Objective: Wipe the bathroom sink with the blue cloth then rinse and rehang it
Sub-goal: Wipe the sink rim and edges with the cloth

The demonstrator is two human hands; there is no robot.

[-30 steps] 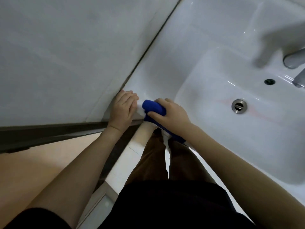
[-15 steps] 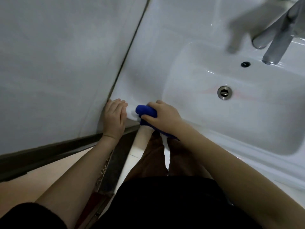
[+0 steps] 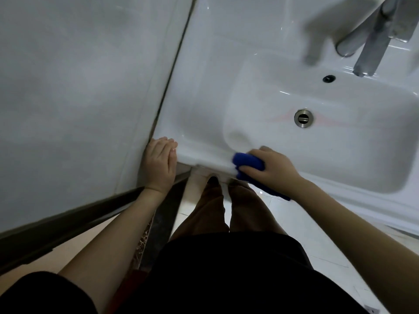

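The white bathroom sink (image 3: 204,91) fills the upper right, with a metal drain (image 3: 303,118) in its basin and a chrome faucet (image 3: 371,44) at the top right. My right hand (image 3: 272,168) grips the bunched blue cloth (image 3: 248,164) and presses it on the sink's front rim; a tail of the cloth hangs below my wrist. My left hand (image 3: 160,163) rests with straight fingers on the sink's front left corner, against the wall.
A grey tiled wall (image 3: 79,98) stands directly left of the sink. A small overflow hole (image 3: 328,78) sits under the faucet. My legs in brown trousers (image 3: 226,211) stand on the pale floor below the rim.
My right hand has slid the blue cloth to the right along the front rim, away from the left hand. The left hand has stayed on the corner.
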